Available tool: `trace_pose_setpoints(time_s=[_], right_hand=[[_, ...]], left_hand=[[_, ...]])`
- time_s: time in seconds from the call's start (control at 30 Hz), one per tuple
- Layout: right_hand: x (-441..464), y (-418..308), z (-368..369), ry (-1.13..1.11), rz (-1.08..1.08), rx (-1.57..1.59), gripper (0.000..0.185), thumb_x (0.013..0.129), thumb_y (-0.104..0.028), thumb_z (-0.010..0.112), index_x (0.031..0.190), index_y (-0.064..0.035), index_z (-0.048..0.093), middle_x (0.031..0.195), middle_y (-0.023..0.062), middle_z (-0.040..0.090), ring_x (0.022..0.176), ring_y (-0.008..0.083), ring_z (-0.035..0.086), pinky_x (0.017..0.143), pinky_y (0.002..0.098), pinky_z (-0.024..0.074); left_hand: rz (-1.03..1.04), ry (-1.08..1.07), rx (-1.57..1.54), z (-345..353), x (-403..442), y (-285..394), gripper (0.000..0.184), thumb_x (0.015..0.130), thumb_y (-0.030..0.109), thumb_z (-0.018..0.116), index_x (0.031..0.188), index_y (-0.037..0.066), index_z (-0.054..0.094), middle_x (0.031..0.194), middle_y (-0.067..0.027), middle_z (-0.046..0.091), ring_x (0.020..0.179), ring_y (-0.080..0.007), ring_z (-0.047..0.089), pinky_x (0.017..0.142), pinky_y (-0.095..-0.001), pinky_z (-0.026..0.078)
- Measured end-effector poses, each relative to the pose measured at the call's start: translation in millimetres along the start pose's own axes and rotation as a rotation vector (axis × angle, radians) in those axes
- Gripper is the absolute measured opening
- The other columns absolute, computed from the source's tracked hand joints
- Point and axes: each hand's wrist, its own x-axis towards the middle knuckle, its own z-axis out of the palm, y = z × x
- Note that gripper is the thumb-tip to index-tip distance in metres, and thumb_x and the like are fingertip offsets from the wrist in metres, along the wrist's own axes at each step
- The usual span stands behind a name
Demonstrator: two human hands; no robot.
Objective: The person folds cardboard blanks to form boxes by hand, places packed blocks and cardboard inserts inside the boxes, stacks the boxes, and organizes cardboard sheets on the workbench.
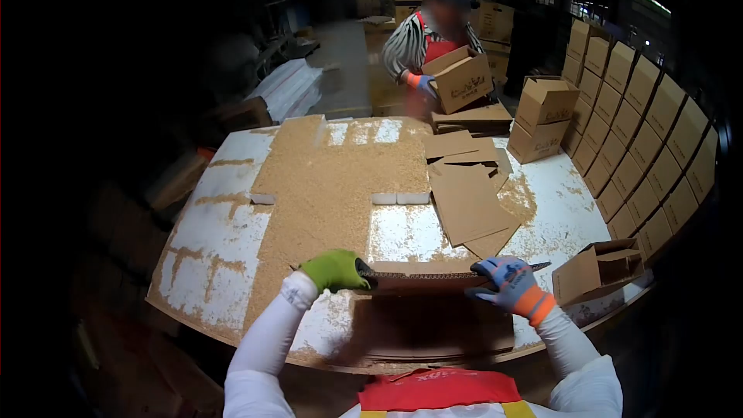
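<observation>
My left hand (334, 271), in a green glove with dark fingertips, grips the left end of a flat cardboard sheet (422, 268). At its other end my right hand (507, 282), in a blue and orange glove, has its fingers closed over the edge. The sheet is held roughly on edge, so I see mostly its long corrugated top edge. Beneath it, a stack of cardboard (433, 333) lies in shadow at the table's near side. Loose flat cardboard pieces (470, 201) lie overlapping just beyond my right hand.
The white table (213, 220) is strewn with tan, crumb-like material (309, 178). An open box (596, 271) sits at the right edge, two stacked boxes (542, 120) behind it. A wall of boxes (642, 131) curves along the right. Across the table, a co-worker (437, 39) holds an open box (462, 81).
</observation>
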Motion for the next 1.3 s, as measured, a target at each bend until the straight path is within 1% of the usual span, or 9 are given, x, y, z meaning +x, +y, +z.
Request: trace_pose_setpoints(time_s=[0.1,0.17,0.37,0.43,0.63,0.87,1.0,1.2,1.3], right_hand=[[34.6,-11.1,7.2,-0.191,0.161,-0.085,0.043,0.087,-0.052,0.062,0.110,-0.0153,0.063,0.103,0.0117,0.066,0.087,0.0292,0.066,0.074,0.0408,0.0511],[51.7,-6.3,8.2,-0.162,0.126,-0.079,0.045,0.089,-0.053,0.057,0.112,-0.0145,0.062,0.103,0.0129,0.067,0.088,0.0308,0.066,0.075,0.0416,0.0515],[88.4,81.7,56.4,-0.337,-0.105,0.288,0.049,0.093,-0.056,0.049,0.118,-0.0168,0.064,0.112,0.0147,0.068,0.105,0.0335,0.063,0.091,0.0423,0.0470],[95.6,60.6,25.0,-0.400,0.025,0.248,0.047,0.090,-0.052,0.056,0.119,-0.0151,0.063,0.110,0.0150,0.068,0.100,0.0344,0.063,0.086,0.0416,0.0484],[131.6,19.7,-6.9,-0.228,-0.071,0.001,0.045,0.088,-0.052,0.059,0.112,-0.0142,0.065,0.095,0.0137,0.069,0.091,0.0331,0.066,0.079,0.0434,0.0503],[111.4,-6.6,54.1,-0.108,-0.212,-0.082,0.042,0.094,-0.053,0.049,0.097,-0.0115,0.058,0.077,0.0152,0.066,0.073,0.0355,0.066,0.062,0.0476,0.0498],[108.8,-17.3,36.7,-0.169,-0.159,-0.066,0.042,0.094,-0.051,0.050,0.097,-0.0092,0.056,0.079,0.0157,0.066,0.074,0.0354,0.066,0.063,0.0474,0.0497],[91.2,-8.7,15.8,0.222,-0.428,-0.078,0.052,0.090,-0.048,0.059,0.118,-0.0050,0.056,0.112,0.0175,0.062,0.099,0.0343,0.062,0.082,0.0432,0.0490],[32.0,19.9,-68.9,0.237,0.086,-0.041,0.059,0.080,-0.044,0.074,0.120,-0.0036,0.057,0.105,0.0168,0.062,0.091,0.0316,0.063,0.081,0.0407,0.0518]], left_hand=[[-0.062,0.617,0.631,15.1,59.2,2.0,0.043,0.072,0.043,0.074,0.104,0.015,0.072,0.093,-0.0083,0.070,0.091,-0.0254,0.067,0.080,-0.0453,0.050],[0.401,0.932,0.392,27.9,27.0,57.4,0.066,0.069,0.040,0.077,0.127,0.013,0.060,0.118,-0.0091,0.062,0.114,-0.0294,0.056,0.097,-0.0491,0.042],[0.672,1.136,0.217,111.5,44.1,79.4,0.079,0.072,0.038,0.077,0.140,0.011,0.047,0.150,-0.0118,0.040,0.138,-0.0373,0.035,0.110,-0.0552,0.026],[0.690,1.260,0.236,122.1,39.5,79.9,0.062,0.074,0.034,0.076,0.128,0.013,0.057,0.134,-0.0087,0.056,0.124,-0.0324,0.049,0.106,-0.0526,0.032],[0.811,1.310,0.061,119.2,14.5,104.5,0.021,0.075,0.025,0.074,0.093,0.016,0.066,0.082,0.0008,0.062,0.076,-0.0221,0.059,0.081,-0.0404,0.044],[1.166,0.854,0.092,136.0,-28.7,94.6,0.050,0.074,0.017,0.074,0.122,0.009,0.061,0.126,-0.0084,0.059,0.118,-0.0280,0.055,0.100,-0.0416,0.043],[0.648,1.258,-0.638,91.5,-20.1,-30.7,0.039,0.070,0.003,0.075,0.108,0.008,0.069,0.109,-0.0093,0.069,0.100,-0.0276,0.065,0.087,-0.0383,0.053],[0.915,0.894,0.327,104.7,53.0,-6.9,0.029,0.077,0.020,0.072,0.106,0.020,0.070,0.109,0.0016,0.066,0.104,-0.0242,0.057,0.089,-0.0397,0.047],[0.934,0.979,0.219,110.8,59.4,-17.9,0.030,0.077,0.018,0.070,0.107,0.021,0.070,0.112,0.0027,0.065,0.105,-0.0237,0.056,0.088,-0.0395,0.047]])
